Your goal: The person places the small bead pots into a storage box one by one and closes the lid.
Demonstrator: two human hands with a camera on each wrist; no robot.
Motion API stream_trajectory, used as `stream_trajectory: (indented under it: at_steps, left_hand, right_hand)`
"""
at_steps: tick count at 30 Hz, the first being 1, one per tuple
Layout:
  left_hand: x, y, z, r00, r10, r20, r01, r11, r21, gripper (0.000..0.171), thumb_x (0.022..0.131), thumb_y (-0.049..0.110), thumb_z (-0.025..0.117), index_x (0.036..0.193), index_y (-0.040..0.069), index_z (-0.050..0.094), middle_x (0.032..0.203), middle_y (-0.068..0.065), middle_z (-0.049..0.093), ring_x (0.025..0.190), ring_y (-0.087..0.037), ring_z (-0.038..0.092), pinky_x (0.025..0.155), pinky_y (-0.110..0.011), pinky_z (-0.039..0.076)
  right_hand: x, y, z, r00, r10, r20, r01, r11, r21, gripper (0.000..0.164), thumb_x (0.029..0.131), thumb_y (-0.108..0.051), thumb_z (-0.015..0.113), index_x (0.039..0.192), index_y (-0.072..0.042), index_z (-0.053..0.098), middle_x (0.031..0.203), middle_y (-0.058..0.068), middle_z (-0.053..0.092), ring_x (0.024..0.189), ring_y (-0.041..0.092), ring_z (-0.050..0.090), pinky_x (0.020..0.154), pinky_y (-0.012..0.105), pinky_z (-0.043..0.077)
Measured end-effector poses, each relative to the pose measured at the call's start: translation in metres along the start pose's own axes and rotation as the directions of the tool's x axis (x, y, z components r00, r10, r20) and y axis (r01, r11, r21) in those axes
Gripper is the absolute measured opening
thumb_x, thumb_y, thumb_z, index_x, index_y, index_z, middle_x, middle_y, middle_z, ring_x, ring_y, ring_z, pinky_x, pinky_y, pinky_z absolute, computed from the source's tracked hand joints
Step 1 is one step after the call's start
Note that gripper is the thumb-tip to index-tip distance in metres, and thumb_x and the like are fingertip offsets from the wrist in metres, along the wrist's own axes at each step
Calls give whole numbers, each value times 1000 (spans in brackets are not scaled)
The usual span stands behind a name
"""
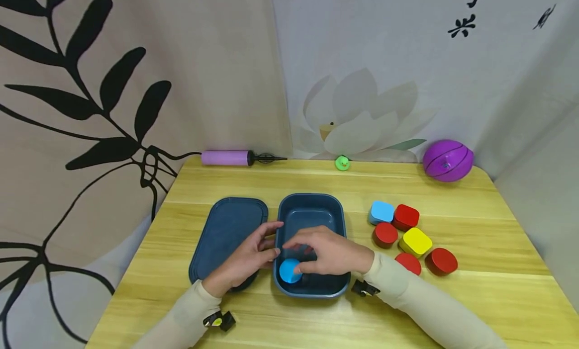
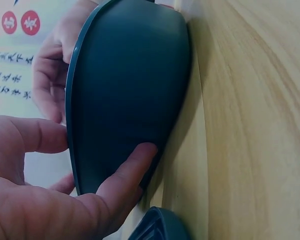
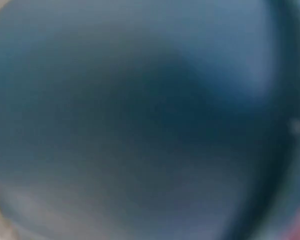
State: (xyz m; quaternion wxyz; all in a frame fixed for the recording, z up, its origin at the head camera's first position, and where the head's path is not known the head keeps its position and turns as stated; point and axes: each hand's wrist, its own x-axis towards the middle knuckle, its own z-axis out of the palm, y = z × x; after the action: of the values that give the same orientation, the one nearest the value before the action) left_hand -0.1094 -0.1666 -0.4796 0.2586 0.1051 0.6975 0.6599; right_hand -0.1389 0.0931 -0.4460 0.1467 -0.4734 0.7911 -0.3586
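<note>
A dark blue rectangular box (image 1: 312,291) stands without its lid on the table. Inside, at its near left corner, sits a round blue block (image 1: 289,271). My right hand (image 1: 327,251) reaches into the box, its thumb tip at the block's right edge and its other fingers spread above, apart from the block. My left hand (image 1: 246,256) is at the box's left side. In the left wrist view, fingers (image 2: 127,172) touch the outer wall of the box (image 2: 130,90). The right wrist view shows only a blurred dark blue surface.
The matching lid (image 1: 230,228) lies left of the box. To the right are a blue block (image 1: 381,212), a yellow block (image 1: 415,242) and several red blocks (image 1: 441,261). Along the back edge are a purple pump (image 1: 226,158), a green duck (image 1: 342,163) and a purple ball (image 1: 448,161).
</note>
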Motion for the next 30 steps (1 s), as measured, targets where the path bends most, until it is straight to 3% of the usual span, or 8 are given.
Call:
stream_trajectory:
  at_steps: [10,19,24,30]
  left_hand:
    - [1,-6,2,1000,18,-21,-18,1000,11,65,107,5,53,166,11,27,169,-23,31,142,-46,53,91,-44,62]
    - [-4,-4,1,998,18,-57,-17,1000,16,67,106,7,56,166,14,28,168,-23,33,145,-47,50,89,-43,62]
    - [-6,-4,1,999,21,-48,-19,999,38,66,107,7,56,167,13,27,168,-24,33,145,-47,49,92,-44,61]
    - [-5,-7,2,999,20,-38,-18,999,46,66,108,9,56,167,15,27,167,-23,33,146,-46,48,95,-45,61]
  right_hand:
    - [-20,4,-20,973,-42,-225,55,997,51,28,98,-24,78,125,-17,74,121,-1,77,101,18,75,83,36,64]
    - [-50,13,-36,926,11,-378,9,999,53,27,96,-18,81,122,-23,75,114,-7,77,93,7,73,80,34,63]
    - [-76,18,-43,901,55,-430,-27,997,71,28,94,-11,81,120,-22,76,110,-6,78,94,7,74,79,31,63]
    - [-114,30,-54,846,118,-519,-119,992,32,31,92,-4,81,117,-21,76,107,-10,77,89,7,72,76,28,62]
